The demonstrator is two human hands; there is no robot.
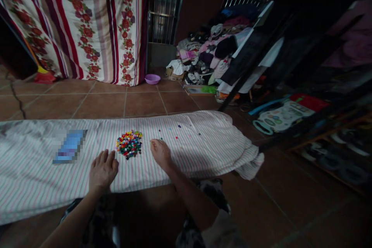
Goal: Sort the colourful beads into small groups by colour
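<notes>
A heap of small multicoloured beads or cubes [129, 145] lies on the striped cloth [203, 159]. Just left of the heap, my left hand [103, 168] rests flat on the cloth, fingers stretched out and holding nothing. To the right of the heap, my right hand [161, 152] has its fingers curled together, with the fingertips low over the cloth. Whatever they may hold is too small to make out. Beyond it are several single pieces set apart, among them a red one [176, 137] and a dark blue one [179, 126].
A blurred blue phone-like object [70, 146] lies on the cloth at left. Past the cloth, a purple basin [152, 79] sits on the tiled floor before a floral curtain [87, 27]. A clothes pile [206, 52] and a dark slanted post [244, 79] stand right.
</notes>
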